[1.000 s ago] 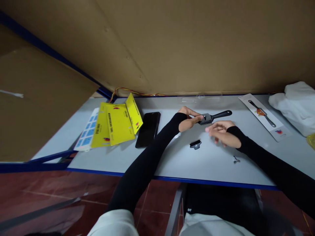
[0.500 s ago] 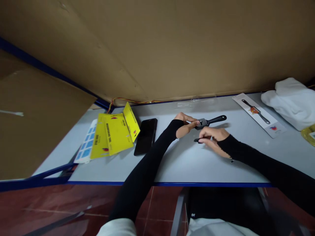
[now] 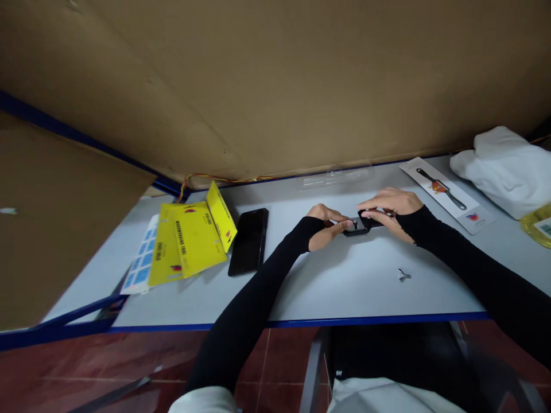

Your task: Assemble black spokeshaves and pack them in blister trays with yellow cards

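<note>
My left hand [image 3: 328, 223] pinches the head end of a small black scraper tool [image 3: 358, 226] just above the grey table [image 3: 344, 281]. My right hand [image 3: 390, 207] lies over the tool's handle and presses a small black plate onto its head, so the handle is hidden. Both arms wear black sleeves. A small metal wing nut [image 3: 403, 275] lies loose on the table, in front of my right forearm.
A black phone [image 3: 248, 241] lies left of my hands, beside yellow cards [image 3: 189, 238] and a blue-and-white sheet [image 3: 138, 264]. A white card picturing the tool [image 3: 445, 195], a white cloth [image 3: 508, 169] and a yellow item [image 3: 538, 226] sit at the right. Cardboard [image 3: 275, 80] walls the back.
My right hand picked the small black plate off the table and carried it up onto the tool's head. The view drifted, so everything sits a little lower and more to the left.
</note>
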### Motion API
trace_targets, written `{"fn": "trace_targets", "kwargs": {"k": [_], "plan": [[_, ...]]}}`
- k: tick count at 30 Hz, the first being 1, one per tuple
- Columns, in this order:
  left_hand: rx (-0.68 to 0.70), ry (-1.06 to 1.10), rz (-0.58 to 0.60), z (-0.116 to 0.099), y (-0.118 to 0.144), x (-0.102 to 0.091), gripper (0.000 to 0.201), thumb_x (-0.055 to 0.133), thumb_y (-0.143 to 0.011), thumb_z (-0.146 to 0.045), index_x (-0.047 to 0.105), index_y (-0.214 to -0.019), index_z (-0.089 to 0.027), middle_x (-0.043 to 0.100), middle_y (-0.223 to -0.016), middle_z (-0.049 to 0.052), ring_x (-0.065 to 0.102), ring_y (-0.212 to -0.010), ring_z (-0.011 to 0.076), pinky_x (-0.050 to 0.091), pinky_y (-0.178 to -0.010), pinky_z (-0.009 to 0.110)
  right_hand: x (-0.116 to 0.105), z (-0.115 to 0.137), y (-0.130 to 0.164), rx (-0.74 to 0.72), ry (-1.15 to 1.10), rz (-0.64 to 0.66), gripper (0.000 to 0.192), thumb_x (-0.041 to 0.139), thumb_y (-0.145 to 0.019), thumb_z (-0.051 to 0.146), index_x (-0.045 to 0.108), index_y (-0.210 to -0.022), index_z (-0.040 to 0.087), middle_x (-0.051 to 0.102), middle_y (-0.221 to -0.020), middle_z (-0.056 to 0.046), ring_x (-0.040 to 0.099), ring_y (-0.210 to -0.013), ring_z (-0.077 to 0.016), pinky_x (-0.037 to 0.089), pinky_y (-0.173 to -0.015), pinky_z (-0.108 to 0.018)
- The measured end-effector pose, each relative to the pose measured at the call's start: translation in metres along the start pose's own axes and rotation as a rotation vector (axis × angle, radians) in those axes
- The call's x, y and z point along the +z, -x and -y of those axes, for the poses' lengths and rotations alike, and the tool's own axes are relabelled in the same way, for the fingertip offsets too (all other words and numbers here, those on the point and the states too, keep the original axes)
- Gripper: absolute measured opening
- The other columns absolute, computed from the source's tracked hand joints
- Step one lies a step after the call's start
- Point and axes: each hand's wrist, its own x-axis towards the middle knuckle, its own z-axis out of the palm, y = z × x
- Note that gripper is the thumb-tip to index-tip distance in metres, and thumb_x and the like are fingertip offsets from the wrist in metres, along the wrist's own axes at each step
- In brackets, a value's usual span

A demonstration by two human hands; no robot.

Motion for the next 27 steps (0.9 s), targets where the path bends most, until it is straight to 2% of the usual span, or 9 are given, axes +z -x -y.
{"fn": "trace_targets", "kwargs": {"k": [3,6,8,10,12,14,18,22,27], "plan": [[-0.053,0.05,0.072,-0.003,0.003,0.003,0.044,0.07,-0.086,-0.053,0.084,-0.088,-0.011,0.045,-0.054,-0.003,0.029,-0.047,0.0071,0.022,-0.045,0.023,-0.001,-0.006,-0.001,-0.087,-0.028,0.143,0.024,0.059,-0.101,0.035,0.082,-0.104,0.029,0.074,-0.092,-0.004,0.056,-0.08,-0.0179,0.045,-0.079,-0.031],[-0.109,0.145,0.154,-0.004,0.005,0.008,0.047,0.071,-0.085,-0.056,0.084,-0.092,-0.011,0.039,-0.051,-0.004,0.029,-0.044,0.0069,0.021,-0.044,0.023,-0.001,-0.011,-0.002,-0.143,-0.043,0.255,0.019,0.067,-0.097,0.035,0.081,-0.107,0.028,0.075,-0.088,-0.003,0.056,-0.082,-0.0194,0.045,-0.08,-0.032],[-0.129,0.189,0.217,-0.004,0.005,0.011,0.049,0.071,-0.085,-0.057,0.084,-0.094,-0.01,0.038,-0.048,-0.005,0.029,-0.043,0.0069,0.021,-0.043,0.023,-0.001,-0.013,-0.002,-0.157,-0.049,0.28,0.017,0.073,-0.092,0.036,0.079,-0.104,0.024,0.075,-0.084,-0.003,0.056,-0.083,-0.0202,0.045,-0.078,-0.032],[-0.144,0.23,0.279,-0.005,0.005,0.013,0.05,0.073,-0.084,-0.057,0.084,-0.094,-0.009,0.036,-0.046,-0.006,0.029,-0.041,0.0068,0.021,-0.043,0.022,-0.002,-0.014,-0.003,-0.186,-0.045,0.291,0.016,0.077,-0.089,0.039,0.078,-0.092,0.023,0.074,-0.08,-0.003,0.056,-0.082,-0.0205,0.044,-0.076,-0.031],[-0.159,0.273,0.324,-0.007,0.005,0.014,0.05,0.076,-0.081,-0.057,0.083,-0.092,-0.009,0.036,-0.045,-0.006,0.029,-0.041,0.0063,0.022,-0.042,0.022,-0.003,-0.013,-0.004,-0.226,-0.041,0.29,0.023,0.075,-0.091,0.043,0.076,-0.08,0.022,0.073,-0.078,-0.004,0.056,-0.08,-0.0203,0.043,-0.075,-0.031],[-0.173,0.315,0.343,-0.009,0.005,0.014,0.05,0.078,-0.08,-0.057,0.083,-0.089,-0.008,0.037,-0.046,-0.006,0.03,-0.04,0.0059,0.022,-0.042,0.022,-0.003,-0.013,-0.004,-0.238,-0.054,0.276,0.03,0.069,-0.095,0.046,0.076,-0.077,0.022,0.072,-0.077,-0.005,0.056,-0.079,-0.0199,0.044,-0.075,-0.031],[-0.181,0.373,0.34,-0.013,0.006,0.013,0.046,0.08,-0.079,-0.054,0.079,-0.077,-0.008,0.037,-0.046,-0.006,0.03,-0.039,0.005,0.02,-0.042,0.022,-0.003,-0.008,-0.002,-0.134,-0.094,0.271,0.033,0.068,-0.094,0.05,0.077,-0.08,0.022,0.073,-0.08,-0.003,0.058,-0.073,-0.0158,0.043,-0.072,-0.029],[-0.176,0.417,0.337,-0.013,0.006,0.011,0.044,0.081,-0.078,-0.052,0.08,-0.079,-0.008,0.041,-0.047,-0.005,0.028,-0.039,0.0041,0.019,-0.043,0.023,-0.003,-0.003,0.002,0.048,-0.167,0.318,0.037,0.07,-0.09,0.056,0.077,-0.08,0.021,0.069,-0.064,0.002,0.052,-0.056,-0.0105,0.038,-0.061,-0.025],[-0.186,0.466,0.363,-0.013,0.006,0.012,0.045,0.082,-0.077,-0.05,0.081,-0.087,-0.007,0.045,-0.049,-0.003,0.03,-0.039,0.0041,0.018,-0.043,0.023,0.0,0.0,0.004,0.064,-0.236,0.358,0.043,0.074,-0.085,0.062,0.078,-0.079,0.02,0.061,-0.053,0.004,0.046,-0.052,-0.009,0.035,-0.057,-0.023]]}}
